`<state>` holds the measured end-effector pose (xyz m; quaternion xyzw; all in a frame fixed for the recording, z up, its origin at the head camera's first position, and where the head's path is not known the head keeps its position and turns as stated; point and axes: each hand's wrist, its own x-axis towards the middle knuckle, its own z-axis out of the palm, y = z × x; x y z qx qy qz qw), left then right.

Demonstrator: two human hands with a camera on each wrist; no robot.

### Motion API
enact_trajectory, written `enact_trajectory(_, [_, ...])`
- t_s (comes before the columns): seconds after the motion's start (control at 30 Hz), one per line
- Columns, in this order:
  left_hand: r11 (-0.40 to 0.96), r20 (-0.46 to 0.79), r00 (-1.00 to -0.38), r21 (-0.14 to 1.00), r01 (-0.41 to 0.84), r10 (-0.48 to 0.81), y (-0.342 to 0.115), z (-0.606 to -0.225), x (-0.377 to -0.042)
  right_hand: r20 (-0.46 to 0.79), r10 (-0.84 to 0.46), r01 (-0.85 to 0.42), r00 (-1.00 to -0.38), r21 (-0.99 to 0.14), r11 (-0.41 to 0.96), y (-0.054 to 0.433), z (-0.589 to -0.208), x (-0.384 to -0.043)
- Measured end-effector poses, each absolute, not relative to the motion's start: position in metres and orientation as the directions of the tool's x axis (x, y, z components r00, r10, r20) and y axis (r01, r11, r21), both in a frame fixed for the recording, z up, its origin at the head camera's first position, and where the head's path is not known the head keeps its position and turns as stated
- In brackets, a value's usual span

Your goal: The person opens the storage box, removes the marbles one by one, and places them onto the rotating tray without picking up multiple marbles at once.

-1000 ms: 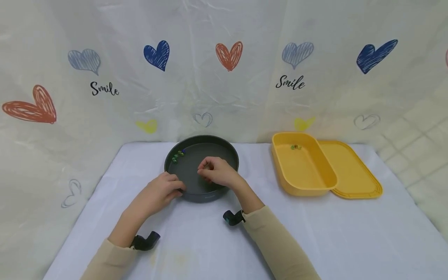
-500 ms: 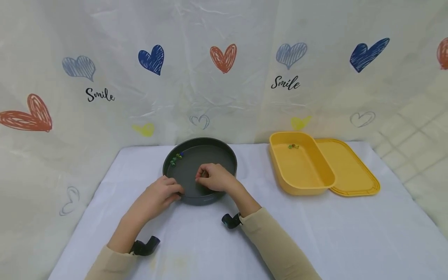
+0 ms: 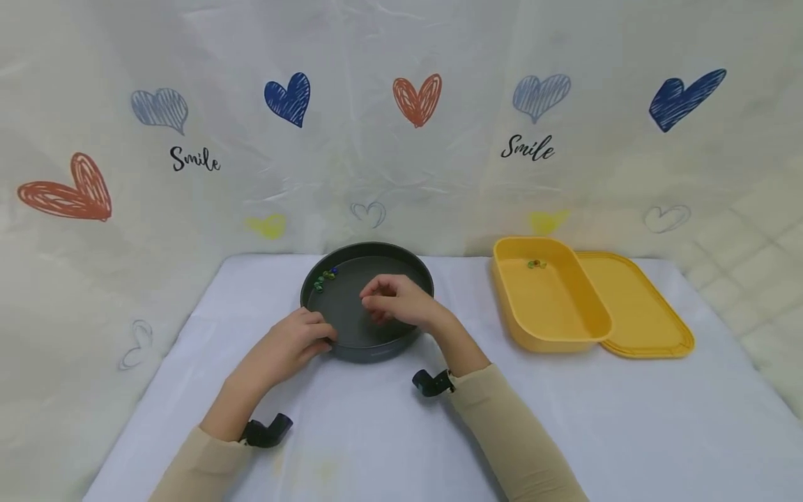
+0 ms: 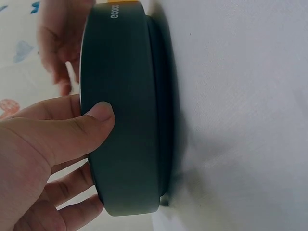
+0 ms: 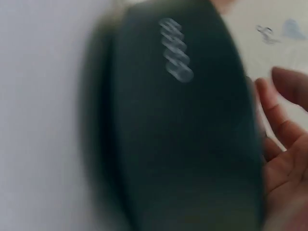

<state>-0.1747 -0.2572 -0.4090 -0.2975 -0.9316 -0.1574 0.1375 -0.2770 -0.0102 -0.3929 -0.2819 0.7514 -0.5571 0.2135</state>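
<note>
A dark round tray with a raised rim stands on the table, pale lettering on its outer wall. My left hand grips its near left rim; in the left wrist view the thumb lies on the outer wall and the other fingers reach over the rim. Above the tray hovers my right hand, fingers loosely bent. The right wrist view has its thumb and forefinger apart, with nothing visible between them. Several small green and blue beads lie along the tray's inner left side.
To the right stands a yellow box with a few small beads near its far end. Its yellow lid lies beside it, partly beneath. A white cloth covers the table, and a sheet with printed hearts hangs behind.
My right hand has lifted slightly from the tray, and its thumb and fingers have loosened. My left hand keeps its hold on the rim. The head view has shifted a little.
</note>
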Motion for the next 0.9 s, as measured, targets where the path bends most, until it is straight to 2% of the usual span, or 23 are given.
enact_trajectory(0.1, [0.780,0.331,-0.794,0.212,0.589,0.510,-0.255,-0.409,-0.177,-0.008,-0.650,-0.126,-0.760,-0.979,0.160,0.007,-0.375,-0.286])
enact_trajectory(0.23, [0.787,0.322,-0.801,0.210,0.580,0.504,-0.255,-0.409,-0.175,-0.007,-0.608,-0.143,-0.794,-0.970,0.197,0.032,-0.348,-0.299])
enact_trajectory(0.4, [0.786,0.326,-0.799,0.209,0.582,0.505,-0.257,-0.408,-0.175,0.019,-0.538,-0.203,-0.843,-0.937,0.285,0.072,-0.321,-0.312])
enact_trajectory(0.57, [0.776,0.330,-0.792,0.216,0.593,0.513,-0.255,-0.409,-0.176,0.014,-0.490,-0.235,-0.871,-0.889,0.393,0.117,-0.310,-0.323])
enact_trajectory(0.9, [0.771,0.346,-0.784,0.212,0.601,0.516,-0.255,-0.410,-0.176,-0.114,-0.370,-0.145,-0.922,-0.786,0.602,0.186,-0.306,-0.350])
